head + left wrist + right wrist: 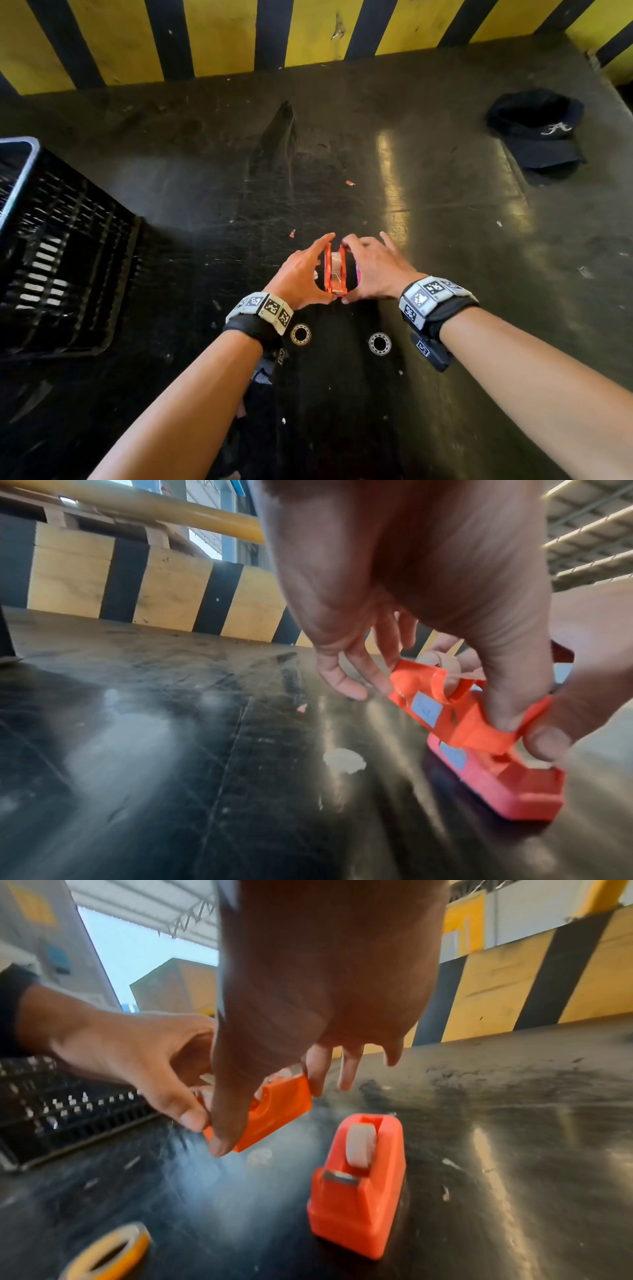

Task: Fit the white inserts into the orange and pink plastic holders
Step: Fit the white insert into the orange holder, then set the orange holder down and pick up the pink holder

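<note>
Both hands hold the orange holder (335,274) just above the dark table. My left hand (322,269) pinches it from the left and my right hand (358,267) from the right, thumbs at its near end. A white insert (335,261) shows between its side walls, seen also in the left wrist view as a pale insert (441,664) at the top of the orange holder (445,712). The pink holder (359,1185) stands on the table under my right hand, with a white insert (359,1145) seated in it. The head view mostly hides it.
Two tape rolls (300,334) (379,343) lie near my wrists. A black slatted crate (61,260) stands at the left. A dark cap (537,133) lies at the back right. A yellow-and-black striped barrier (222,37) runs along the far edge.
</note>
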Demonstrator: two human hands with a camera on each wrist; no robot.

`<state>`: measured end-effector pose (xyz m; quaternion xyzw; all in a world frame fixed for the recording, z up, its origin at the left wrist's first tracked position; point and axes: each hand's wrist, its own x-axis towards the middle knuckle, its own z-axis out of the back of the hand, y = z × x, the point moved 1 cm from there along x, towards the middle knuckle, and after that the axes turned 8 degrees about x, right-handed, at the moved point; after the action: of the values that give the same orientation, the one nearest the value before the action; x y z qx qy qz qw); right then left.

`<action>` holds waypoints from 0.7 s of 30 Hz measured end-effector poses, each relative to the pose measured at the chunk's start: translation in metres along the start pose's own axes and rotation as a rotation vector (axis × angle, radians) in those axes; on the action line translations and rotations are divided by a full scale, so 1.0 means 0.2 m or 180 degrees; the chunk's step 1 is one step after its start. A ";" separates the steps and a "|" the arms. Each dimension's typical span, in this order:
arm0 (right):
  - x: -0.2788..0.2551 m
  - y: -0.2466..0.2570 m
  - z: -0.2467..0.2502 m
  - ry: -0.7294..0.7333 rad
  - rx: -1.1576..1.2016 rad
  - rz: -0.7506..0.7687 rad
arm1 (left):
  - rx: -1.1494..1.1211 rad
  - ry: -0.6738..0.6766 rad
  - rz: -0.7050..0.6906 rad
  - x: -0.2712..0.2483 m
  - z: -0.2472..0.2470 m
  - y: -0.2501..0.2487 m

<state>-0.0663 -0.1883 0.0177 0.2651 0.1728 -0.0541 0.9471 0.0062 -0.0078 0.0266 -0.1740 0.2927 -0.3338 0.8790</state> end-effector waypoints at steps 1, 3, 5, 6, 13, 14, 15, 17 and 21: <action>0.02 0.00 -0.02 -0.0008 -0.0112 -0.0024 | 0.0027 -0.0020 0.0053 0.02 -0.02 0.02; 0.06 -0.01 -0.07 -0.0027 -0.0255 -0.0053 | 0.0054 -0.0033 0.0167 0.06 -0.06 0.06; 0.09 -0.02 -0.10 -0.0055 -0.0329 -0.0062 | 0.0143 -0.0054 0.0206 0.09 -0.09 0.10; 0.09 -0.02 -0.12 -0.0064 -0.0351 -0.0060 | 0.0186 -0.0068 0.0205 0.10 -0.10 0.11; 0.12 -0.02 -0.19 -0.0168 -0.0367 -0.0060 | 0.0192 -0.0068 0.0225 0.13 -0.19 0.15; 0.11 -0.02 -0.19 -0.0137 -0.0349 -0.0065 | 0.0188 -0.0052 0.0229 0.13 -0.19 0.15; 0.11 -0.04 -0.18 -0.0080 -0.0289 -0.0088 | 0.0172 -0.0041 0.0237 0.13 -0.19 0.15; 0.10 -0.10 -0.13 0.0049 -0.0050 -0.0200 | 0.0149 -0.0014 0.0265 0.12 -0.18 0.15; 0.02 -0.28 -0.02 0.0264 0.0103 -0.0432 | 0.0091 0.0097 0.0282 0.11 -0.13 0.15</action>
<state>-0.0757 -0.2342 -0.0149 0.2701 0.2286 -0.1099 0.9288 0.0187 -0.0041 -0.0174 -0.1431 0.3087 -0.3013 0.8907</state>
